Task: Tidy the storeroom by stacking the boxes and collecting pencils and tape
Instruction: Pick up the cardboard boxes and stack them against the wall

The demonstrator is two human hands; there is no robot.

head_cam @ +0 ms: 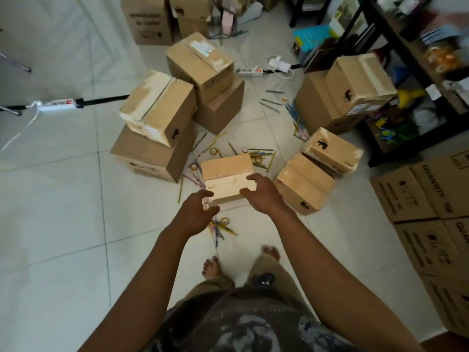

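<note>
A small cardboard box (225, 171) with a pale taped top lies low over the floor in the middle. My left hand (196, 208) curls around its near left corner. My right hand (262, 193) grips its near right corner, fingers on top and thumb on the front. Loose pencils (264, 157) and small tape rolls (214, 151) are scattered on the tiles behind the box. More pencils and a tape roll (224, 221) lie just under my hands. Other pencils (272, 104) lie farther back.
Two-box stacks stand left (152, 138) and behind (210, 80), another at right (337, 97). Small boxes (307, 186) lean together right of my hands. Printed cartons (431, 212) line the right wall under a black shelf (396, 47). Power strips (250, 71) and cables lie on the floor.
</note>
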